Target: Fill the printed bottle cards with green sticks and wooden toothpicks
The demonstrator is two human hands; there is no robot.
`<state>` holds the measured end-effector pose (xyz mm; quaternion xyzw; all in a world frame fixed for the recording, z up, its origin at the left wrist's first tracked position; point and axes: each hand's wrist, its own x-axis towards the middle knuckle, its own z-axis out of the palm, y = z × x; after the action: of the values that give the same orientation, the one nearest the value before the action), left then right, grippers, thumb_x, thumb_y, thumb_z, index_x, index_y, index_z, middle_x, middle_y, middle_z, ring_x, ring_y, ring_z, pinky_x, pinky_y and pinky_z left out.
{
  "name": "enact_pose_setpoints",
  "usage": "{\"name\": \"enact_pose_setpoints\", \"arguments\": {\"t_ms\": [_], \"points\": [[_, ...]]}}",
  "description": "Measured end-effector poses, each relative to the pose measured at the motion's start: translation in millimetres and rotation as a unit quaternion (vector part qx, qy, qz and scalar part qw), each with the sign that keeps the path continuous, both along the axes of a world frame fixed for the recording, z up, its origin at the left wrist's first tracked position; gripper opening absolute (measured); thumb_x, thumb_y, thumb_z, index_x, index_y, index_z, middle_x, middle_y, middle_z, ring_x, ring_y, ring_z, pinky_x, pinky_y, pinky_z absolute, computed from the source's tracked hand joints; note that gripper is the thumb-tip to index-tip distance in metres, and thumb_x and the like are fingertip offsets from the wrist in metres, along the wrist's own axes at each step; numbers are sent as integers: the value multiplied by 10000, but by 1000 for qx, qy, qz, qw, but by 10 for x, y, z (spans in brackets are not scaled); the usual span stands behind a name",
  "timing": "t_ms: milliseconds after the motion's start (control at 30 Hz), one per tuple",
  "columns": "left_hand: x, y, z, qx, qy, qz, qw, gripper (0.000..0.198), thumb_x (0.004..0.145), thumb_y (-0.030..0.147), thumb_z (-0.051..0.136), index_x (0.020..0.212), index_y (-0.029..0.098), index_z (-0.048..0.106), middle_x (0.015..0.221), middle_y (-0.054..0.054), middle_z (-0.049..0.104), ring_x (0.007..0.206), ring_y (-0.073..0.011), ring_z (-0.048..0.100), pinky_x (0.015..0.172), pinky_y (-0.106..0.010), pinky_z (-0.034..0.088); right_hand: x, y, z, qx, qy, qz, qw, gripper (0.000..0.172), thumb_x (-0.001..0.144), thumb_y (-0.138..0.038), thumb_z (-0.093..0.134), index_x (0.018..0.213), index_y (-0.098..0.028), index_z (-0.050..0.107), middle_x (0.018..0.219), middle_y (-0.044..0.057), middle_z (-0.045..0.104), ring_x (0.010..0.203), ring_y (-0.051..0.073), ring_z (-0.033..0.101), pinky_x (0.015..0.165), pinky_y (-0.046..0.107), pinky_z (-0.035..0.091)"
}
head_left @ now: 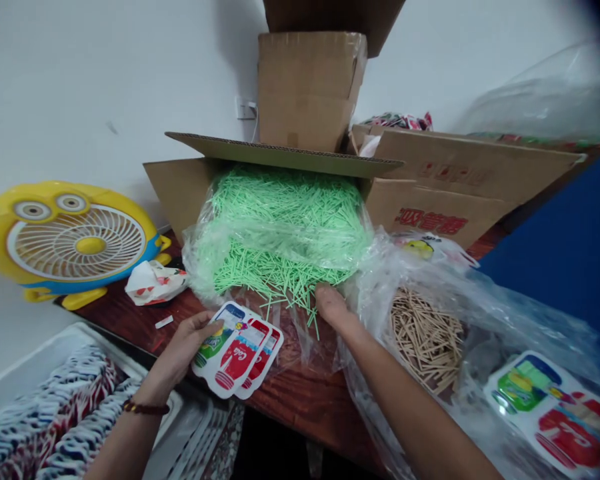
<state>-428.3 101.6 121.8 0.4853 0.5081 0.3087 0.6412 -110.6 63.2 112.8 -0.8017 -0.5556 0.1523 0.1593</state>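
Note:
My left hand [193, 340] pinches a small fan of flat white-edged packets [237, 350], printed with a green lemon drink and red cola cups. Over the table, my right hand [331, 305] reaches to the front edge of a heap of thin green sticks [287, 220]. Its fingers look curled in against the sticks; their tips are hidden, so what they hold does not show. The heap sits in a clear plastic bag [200, 267] inside an open cardboard box [180, 193], and several sticks spill onto the dark red wooden table [300, 393].
At left are a yellow fan [90, 245], a crumpled wrapper [155, 283] and a white crate [10, 360] of stacked packets. Brown sticks [425, 340] lie in clear plastic at right, near another printed packet [555, 413]. More cardboard boxes [307, 90] stand behind.

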Motion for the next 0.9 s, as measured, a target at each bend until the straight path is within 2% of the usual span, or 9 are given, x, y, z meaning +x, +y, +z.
{"name": "enact_pose_setpoints", "arguments": {"t_ms": [100, 200, 300, 433, 567, 733, 833, 900], "points": [[1, -83, 50, -68, -58, -17, 996, 254, 665, 275, 767, 818, 179, 588, 642, 11, 702, 523, -149, 646, 501, -225, 496, -51, 50, -15, -18, -14, -4, 1000, 198, 914, -210, 510, 1059, -115, 606, 1147, 110, 604, 1105, 234, 543, 958, 446, 415], [69, -190, 96, -81, -75, -21, 994, 236, 686, 269, 763, 807, 182, 581, 646, 13, 714, 511, -147, 651, 485, -217, 494, -22, 100, -61, -23, 6, -22, 999, 280, 896, -311, 568, 1114, -135, 582, 1179, 90, 582, 1066, 230, 567, 910, 459, 463], [172, -317, 146, -81, -107, -47, 990, 251, 710, 276, 752, 893, 176, 612, 720, -12, 744, 571, -169, 683, 527, -237, 522, 96, 114, -119, -13, 62, -49, 997, 265, 902, -318, 559, 1097, -139, 584, 1108, 77, 609, 980, 203, 602, 853, 419, 495], [292, -483, 199, -88, -142, -72, 983, 255, 737, 261, 736, 951, 169, 632, 760, -29, 755, 629, -188, 705, 592, -263, 552, 245, 33, -168, 41, 173, -77, 981, 225, 879, -323, 543, 985, -140, 620, 901, 69, 665, 818, 190, 633, 734, 340, 506], [382, -617, 200, -76, -152, -72, 983, 231, 756, 270, 723, 951, 188, 629, 815, -31, 757, 640, -193, 704, 618, -288, 559, 203, -144, -190, 135, 295, -79, 943, 321, 831, -413, 475, 950, -157, 627, 815, 63, 687, 700, 201, 634, 624, 310, 491], [470, -773, 160, -55, -151, -54, 986, 227, 756, 300, 723, 930, 178, 643, 796, -25, 743, 641, -183, 689, 631, -283, 550, -47, -430, -325, 238, 374, -92, 892, 339, 789, -424, 495, 1017, -193, 593, 947, 58, 685, 882, 215, 620, 813, 344, 465], [523, -878, 166, -55, -146, -45, 987, 236, 729, 295, 745, 908, 168, 659, 770, -17, 731, 654, -181, 683, 621, -264, 541, -160, -571, -429, 257, 393, -91, 878, 318, 743, -389, 585, 1013, -221, 610, 1019, 46, 678, 982, 233, 581, 906, 372, 415], [560, -954, 185, -61, -145, -44, 987, 235, 707, 295, 760, 878, 166, 663, 753, -10, 724, 654, -176, 678, 619, -256, 536, -196, -636, -456, 264, 406, -89, 871, 291, 759, -381, 581, 1001, -222, 615, 974, 37, 683, 945, 231, 587, 911, 386, 407]]}}
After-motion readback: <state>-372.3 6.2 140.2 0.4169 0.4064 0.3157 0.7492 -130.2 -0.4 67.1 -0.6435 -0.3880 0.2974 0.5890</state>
